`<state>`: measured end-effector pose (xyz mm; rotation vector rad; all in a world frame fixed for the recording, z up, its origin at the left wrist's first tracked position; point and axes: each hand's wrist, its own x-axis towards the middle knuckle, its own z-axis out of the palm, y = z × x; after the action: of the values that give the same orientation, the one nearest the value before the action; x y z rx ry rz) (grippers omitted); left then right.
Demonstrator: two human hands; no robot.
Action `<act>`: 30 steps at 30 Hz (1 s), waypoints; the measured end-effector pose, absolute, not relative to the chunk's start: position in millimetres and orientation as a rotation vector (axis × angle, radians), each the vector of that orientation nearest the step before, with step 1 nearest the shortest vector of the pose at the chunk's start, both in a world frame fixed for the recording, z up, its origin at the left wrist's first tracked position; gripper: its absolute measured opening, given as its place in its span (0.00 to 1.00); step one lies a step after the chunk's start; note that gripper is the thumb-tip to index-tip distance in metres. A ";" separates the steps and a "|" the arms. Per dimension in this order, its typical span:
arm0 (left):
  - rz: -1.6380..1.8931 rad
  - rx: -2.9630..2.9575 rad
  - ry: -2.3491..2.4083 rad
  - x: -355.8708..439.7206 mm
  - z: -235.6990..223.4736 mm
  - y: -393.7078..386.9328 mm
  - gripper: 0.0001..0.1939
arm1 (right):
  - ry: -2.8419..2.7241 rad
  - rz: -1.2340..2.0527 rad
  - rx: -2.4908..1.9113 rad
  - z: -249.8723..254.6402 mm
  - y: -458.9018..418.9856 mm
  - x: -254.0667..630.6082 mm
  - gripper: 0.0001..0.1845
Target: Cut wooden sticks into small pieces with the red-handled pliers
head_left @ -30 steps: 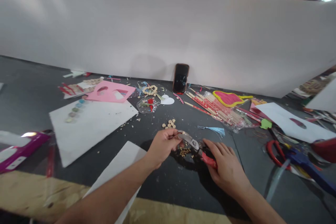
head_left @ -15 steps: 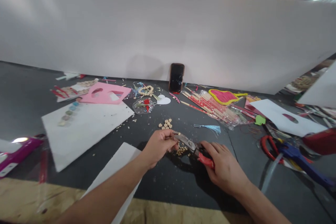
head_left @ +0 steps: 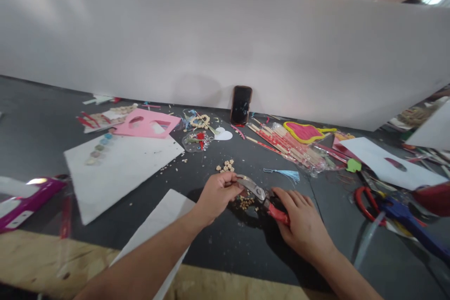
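Observation:
My right hand [head_left: 300, 215] is wrapped round the red handles of a pair of pruning shears [head_left: 258, 191], whose curved metal jaws point left. At the tips of those jaws my left hand [head_left: 220, 194] is closed in a pinch; whatever lies between its fingers is too small and too covered to make out. Just beyond the left hand sits a small pile of pale flower-shaped wooden beads [head_left: 227, 166]. More small wooden pieces [head_left: 247, 201] lie on the dark table under the shears. A light blue tassel [head_left: 286, 174] rests past the right hand.
A phone [head_left: 241, 104] leans against the white partition [head_left: 158, 47]. White board [head_left: 119, 168] and pink card [head_left: 149, 124] lie left; wrapped chopsticks [head_left: 281, 143] and a pink-yellow fan shape [head_left: 305, 132] lie right. Red-handled scissors [head_left: 363, 204] and a blue tool [head_left: 408, 220] are at far right.
The whole view has shifted slightly, so things appear a little further right. The shears' jaws have tilted a little, and both hands keep their holds.

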<state>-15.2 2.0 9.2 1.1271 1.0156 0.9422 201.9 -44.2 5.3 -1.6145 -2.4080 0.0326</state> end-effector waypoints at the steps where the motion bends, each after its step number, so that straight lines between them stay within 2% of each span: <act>1: 0.936 1.144 1.026 -15.6 9.4 2.0 0.08 | -2.411 0.042 -1.608 5.7 -44.1 201.9 0.28; 13: 0.800 1.202 0.966 -23.4 10.0 5.2 0.08 | -2.446 0.097 -1.539 7.1 -42.3 207.1 0.32; 18: 0.755 1.070 0.845 -26.1 10.1 5.4 0.08 | -2.482 0.147 -1.477 7.9 -42.4 208.1 0.30; 30: 0.829 0.964 0.854 -18.9 10.1 2.6 0.08 | -2.449 0.039 -1.561 8.0 -46.8 203.3 0.28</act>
<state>-18.9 2.6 10.1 0.9641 0.8541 0.8289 203.3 -46.8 8.0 -1.5609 -2.4485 0.0392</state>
